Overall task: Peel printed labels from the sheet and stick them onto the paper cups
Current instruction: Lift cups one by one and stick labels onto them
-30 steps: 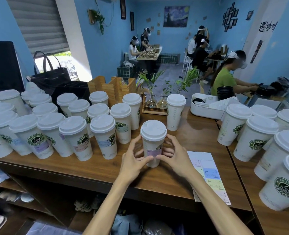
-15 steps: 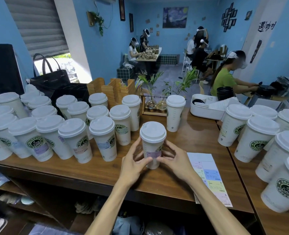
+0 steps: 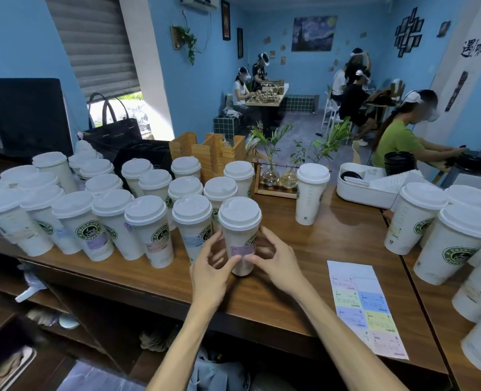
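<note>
Where hands [image 3: 214, 266] meet, perhaps: cup [image 3: 240, 230].

Both hands forward, left hand [image 3: 211, 270] and right hand [image 3: 276, 262] curled, thumbs nearly meeting

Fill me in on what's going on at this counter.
A person is labelling lidded paper cups. Both hands, left hand and right hand, hold one cup on the wooden counter, thumbs pressing a purple label onto it. The label sheet lies to the right, some labels left. Labelled cups stand left.
</note>
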A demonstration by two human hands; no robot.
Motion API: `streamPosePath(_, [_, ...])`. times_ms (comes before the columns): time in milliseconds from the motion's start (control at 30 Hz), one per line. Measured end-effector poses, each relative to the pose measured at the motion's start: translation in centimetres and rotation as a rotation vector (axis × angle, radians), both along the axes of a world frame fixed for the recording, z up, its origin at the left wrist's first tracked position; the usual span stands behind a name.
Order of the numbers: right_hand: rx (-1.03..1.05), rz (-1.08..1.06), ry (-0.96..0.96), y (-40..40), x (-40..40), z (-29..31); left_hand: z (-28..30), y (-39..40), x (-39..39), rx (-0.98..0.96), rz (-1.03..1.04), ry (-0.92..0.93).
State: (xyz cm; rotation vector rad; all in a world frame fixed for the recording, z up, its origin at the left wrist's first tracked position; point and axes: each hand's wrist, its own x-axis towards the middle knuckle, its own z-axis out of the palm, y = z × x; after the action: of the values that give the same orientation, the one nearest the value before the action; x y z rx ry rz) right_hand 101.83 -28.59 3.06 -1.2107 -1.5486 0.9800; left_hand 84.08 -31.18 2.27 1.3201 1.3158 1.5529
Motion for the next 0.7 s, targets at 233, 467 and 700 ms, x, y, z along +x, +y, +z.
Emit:
streamPosePath(233, [-0.028, 0.015, 0.053, 0.6, -1.9, -0.2, 0.3, -0.1, -0.3, 0.010, 0.108, 0.031])
streamPosePath(467, [-0.033, 0.016, 0.074, 0.8, -2.2, -1.7, -0.9, -0.3, 0.0, 0.029, 0.212, 0.204])
streamPosePath(700, [-0.001, -0.023, 0.040, 0.9, -2.1, -3.0, -1.5, -0.6, 0.7, -0.015, 0.207, 0.150])
